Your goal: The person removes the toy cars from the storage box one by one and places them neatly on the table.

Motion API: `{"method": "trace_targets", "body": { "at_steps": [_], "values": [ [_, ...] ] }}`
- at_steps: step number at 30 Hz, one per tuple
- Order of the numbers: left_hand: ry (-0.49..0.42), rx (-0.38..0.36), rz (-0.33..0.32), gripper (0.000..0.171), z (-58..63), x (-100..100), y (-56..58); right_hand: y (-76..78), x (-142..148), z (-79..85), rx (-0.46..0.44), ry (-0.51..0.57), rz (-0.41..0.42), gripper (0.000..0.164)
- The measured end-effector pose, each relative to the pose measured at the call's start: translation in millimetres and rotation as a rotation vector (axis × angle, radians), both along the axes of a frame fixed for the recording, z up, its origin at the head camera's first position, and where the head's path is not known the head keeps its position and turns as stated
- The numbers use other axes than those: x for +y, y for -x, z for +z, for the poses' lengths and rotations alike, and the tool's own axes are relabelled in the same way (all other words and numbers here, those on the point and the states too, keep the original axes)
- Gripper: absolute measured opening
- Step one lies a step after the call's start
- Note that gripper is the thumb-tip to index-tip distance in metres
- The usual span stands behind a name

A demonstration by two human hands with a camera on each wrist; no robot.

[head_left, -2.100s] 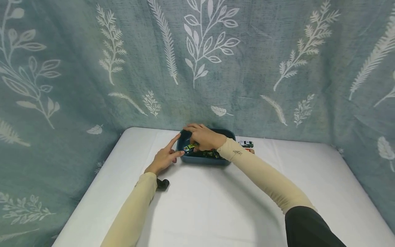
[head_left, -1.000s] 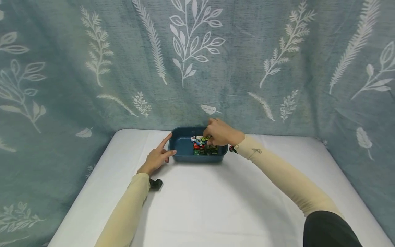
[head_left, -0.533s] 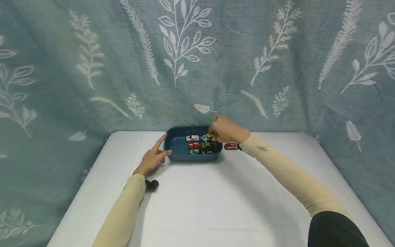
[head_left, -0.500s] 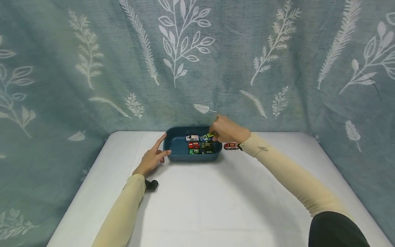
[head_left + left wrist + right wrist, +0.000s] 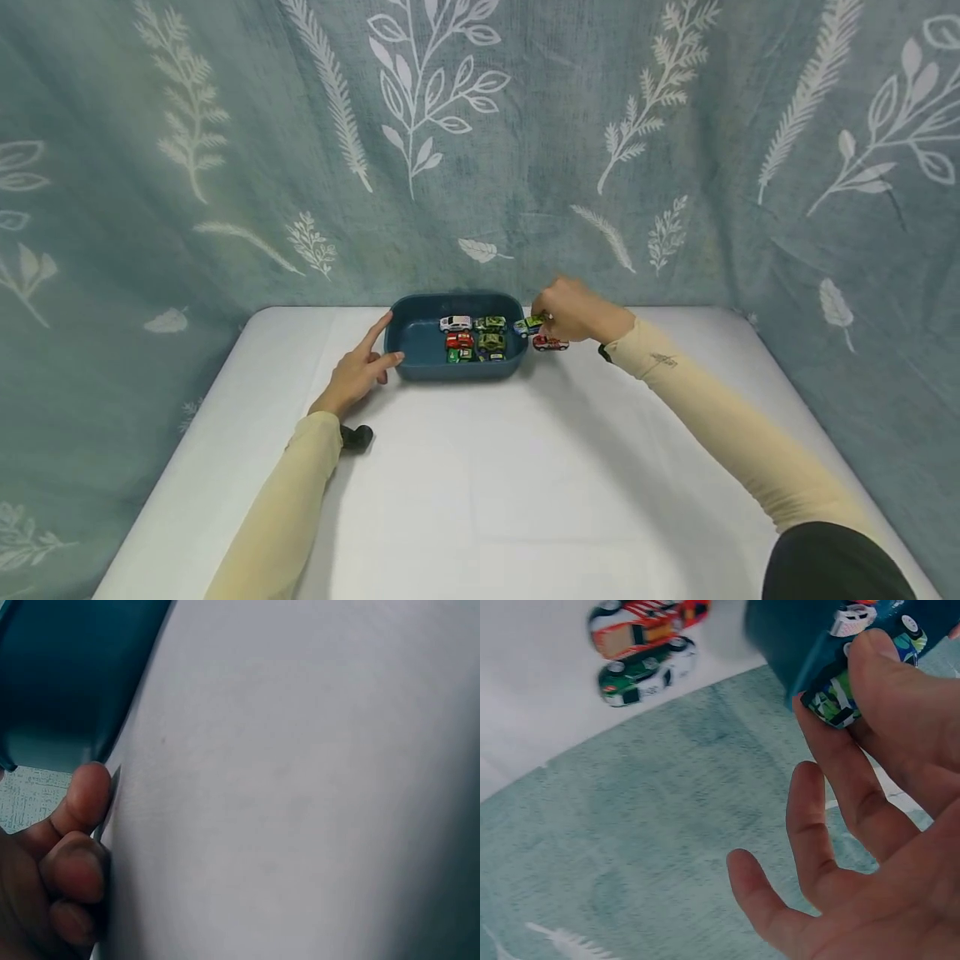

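Note:
My right hand (image 5: 577, 310) pinches a green and blue toy car (image 5: 528, 326) between thumb and index finger at the right rim of a dark blue tray (image 5: 420, 371). In the right wrist view, that toy car (image 5: 832, 705) is tilted and the other fingers are spread apart from it. My left hand (image 5: 351, 379) touches the tray's left end with extended index finger and thumb; its remaining fingers are bent underneath. Several toy cars lie in rows in the tray, among them a white car (image 5: 455, 323), a red car (image 5: 459, 340) and a green camouflage car (image 5: 491, 342).
Outside the tray, to its right, a red and orange toy car (image 5: 641, 626) stands beside a green and white one (image 5: 646, 673). The white-covered table (image 5: 480, 483) meets a leaf-patterned green cloth (image 5: 330, 150) behind the tray.
My right hand has carried the green and blue toy car rightward, from the tray's left part to its right rim. More cars in the tray show now. The left hand keeps its place on the tray.

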State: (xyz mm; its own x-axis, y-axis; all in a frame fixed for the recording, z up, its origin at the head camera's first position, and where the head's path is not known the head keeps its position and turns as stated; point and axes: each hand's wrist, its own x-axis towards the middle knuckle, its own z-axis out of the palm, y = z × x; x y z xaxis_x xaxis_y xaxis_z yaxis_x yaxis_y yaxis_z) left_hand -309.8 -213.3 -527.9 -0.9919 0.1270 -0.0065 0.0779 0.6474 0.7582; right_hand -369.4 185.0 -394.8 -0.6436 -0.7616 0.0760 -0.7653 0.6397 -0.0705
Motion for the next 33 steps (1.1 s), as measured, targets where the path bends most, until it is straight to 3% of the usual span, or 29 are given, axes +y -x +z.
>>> {"method": "trace_targets", "body": {
  "at_steps": [7,15,25,33],
  "values": [
    [0.015,-0.001,0.001,0.08,1.7,-1.4,1.3,-8.0,19.7,-8.4,-0.03,-0.033,-0.025,0.011],
    [0.016,-0.022,-0.007,0.082,1.2,0.3,-1.2,-14.0,42.8,-23.3,-0.03,-0.018,-0.046,0.017],
    [0.014,-0.002,-0.003,0.081,-1.7,-1.2,1.2,-14.0,51.2,-53.5,-0.164,-0.03,-0.216,0.029],
    [0.001,0.005,-0.007,0.082,-3.0,-0.6,2.2,-15.3,50.7,-67.7,-0.162,-0.039,-0.228,0.031]
  ]
}}
